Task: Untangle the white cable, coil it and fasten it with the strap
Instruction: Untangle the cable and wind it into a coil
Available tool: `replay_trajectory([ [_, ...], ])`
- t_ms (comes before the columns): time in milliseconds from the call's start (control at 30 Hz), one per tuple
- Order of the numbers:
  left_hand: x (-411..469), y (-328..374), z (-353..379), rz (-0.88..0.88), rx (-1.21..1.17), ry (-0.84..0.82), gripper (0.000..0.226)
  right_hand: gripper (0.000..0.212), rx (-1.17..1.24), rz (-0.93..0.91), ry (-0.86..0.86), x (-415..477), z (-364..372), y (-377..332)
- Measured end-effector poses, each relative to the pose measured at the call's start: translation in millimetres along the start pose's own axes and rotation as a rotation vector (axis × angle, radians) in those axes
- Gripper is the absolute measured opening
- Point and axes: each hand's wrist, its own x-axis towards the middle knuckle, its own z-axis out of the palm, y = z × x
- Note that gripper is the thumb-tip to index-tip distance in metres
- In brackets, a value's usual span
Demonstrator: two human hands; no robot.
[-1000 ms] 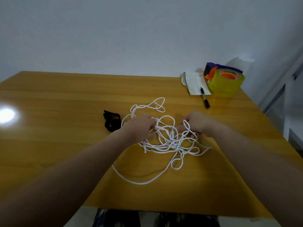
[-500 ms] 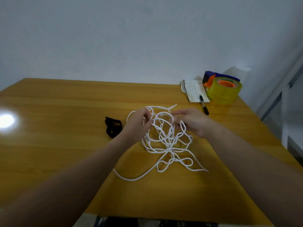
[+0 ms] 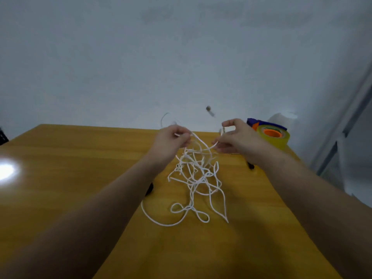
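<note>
Both hands are higher than half a second ago. The left hand [image 3: 171, 140] pinches one strand of the single tangled thin white cable [image 3: 197, 178], which hangs down onto the yellow wooden table [image 3: 70, 168]; the right hand [image 3: 235, 137] pinches another strand. One black strap [image 3: 150, 189] peeks out beside the left forearm, and one yellow tape roll [image 3: 275, 137] sits far right.
</note>
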Motion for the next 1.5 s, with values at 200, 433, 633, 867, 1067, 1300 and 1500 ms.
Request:
replay_trajectory([
  [200,4.6,30.3,-0.5,0.197,0.132,-0.121,0.010,0.069,-0.371,-0.248,-0.053,-5.5,29.5,27.4],
  [433,1.9,28.4,-6.6,0.050,0.078,0.086,0.020,0.004,0.040,-0.185,0.040,1.5,37.9,28.8],
  [633,-12.7,3.6,0.5,-0.170,0.258,-0.154,0.043,0.017,0.126,-0.174,-0.042,-0.9,30.7,31.4],
  [867,3.9,26.6,15.0,-0.007,0.074,0.019,0.015,0.012,0.026,-0.257,-0.139,1.4,22.3,19.3],
  [1067,27.8,46.3,-8.2,0.017,-0.158,0.241,0.018,0.014,0.052,-0.219,-0.032,12.9,-8.3,34.7],
  [1300,28.0,43.4,-8.5,0.054,-0.065,0.152,0.020,0.032,-0.169,-0.004,0.079,9.8,-20.2,70.9],
  [1500,7.4,35.8,14.1,-0.080,-0.054,-0.216,0.020,0.049,-0.182,-0.417,-0.057,3.3,6.2,23.2],
])
